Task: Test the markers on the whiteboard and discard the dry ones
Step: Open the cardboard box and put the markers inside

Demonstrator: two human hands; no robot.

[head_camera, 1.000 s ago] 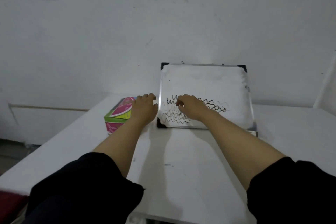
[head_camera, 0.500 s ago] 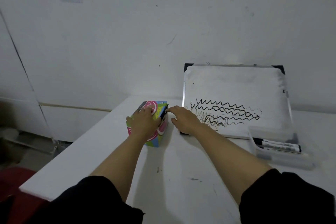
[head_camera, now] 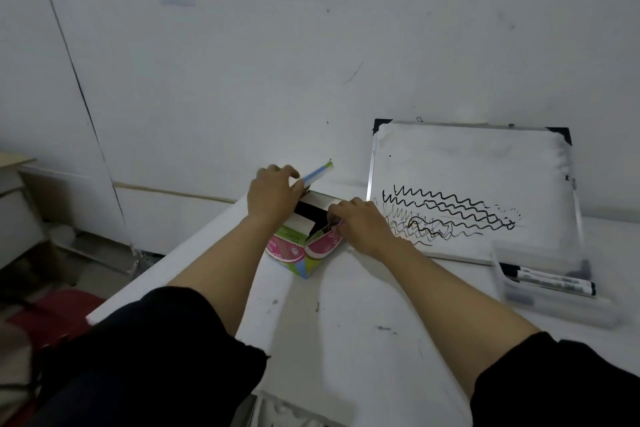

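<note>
A colourful pink and green box (head_camera: 298, 255) stands on the white table (head_camera: 349, 350), left of the whiteboard (head_camera: 467, 163). My left hand (head_camera: 273, 194) grips the box's lid flap (head_camera: 318, 173) and holds it up, so the dark opening shows. At the opening's right rim, my right hand (head_camera: 360, 225) is closed around a dark marker (head_camera: 326, 228), of which only a short end shows. The whiteboard leans on the wall and bears black wavy lines and fainter grey scribbles. A clear tray (head_camera: 568, 314) at the right holds two black-capped markers (head_camera: 554, 282).
The table's left edge runs diagonally just left of the box. Beyond it, on the floor, lie a red object (head_camera: 52, 315) and a low shelf frame (head_camera: 93, 253). The white wall stands close behind the box and board.
The view has swung left. My right hand left the whiteboard and came to the box. My left hand lifted the box's lid flap, and the box now stands open.
</note>
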